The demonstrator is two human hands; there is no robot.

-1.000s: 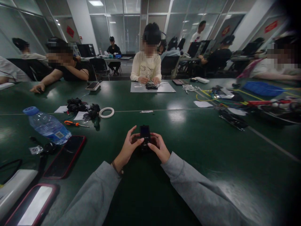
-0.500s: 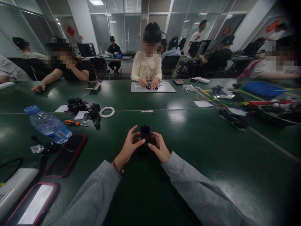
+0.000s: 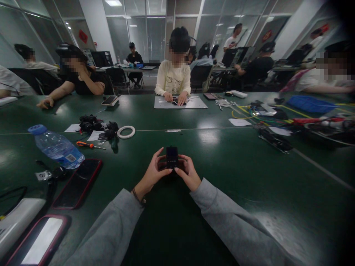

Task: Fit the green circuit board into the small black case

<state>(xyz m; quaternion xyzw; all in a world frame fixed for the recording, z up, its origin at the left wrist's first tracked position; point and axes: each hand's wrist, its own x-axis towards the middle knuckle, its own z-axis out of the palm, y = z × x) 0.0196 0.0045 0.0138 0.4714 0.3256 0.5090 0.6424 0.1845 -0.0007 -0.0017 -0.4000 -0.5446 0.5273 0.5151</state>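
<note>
While both hands grip it, my left hand (image 3: 154, 170) and right hand (image 3: 189, 171) have raised the device (image 3: 172, 157) slightly off the table (image 3: 222, 155).

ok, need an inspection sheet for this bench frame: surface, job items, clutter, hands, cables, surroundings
Surface: dark green table, glossy, light reflections.
Job's things: small black device, held upright between both hands above the table.
Clutter: water bottle on its side, red-cased phone, orange screwdriver, tape roll, black parts pile.
Hands: left hand and right hand both grip the device.
Cables: yellow and red wires at far right.
Surroundings: co-workers seated around, glass partitions behind.
</note>
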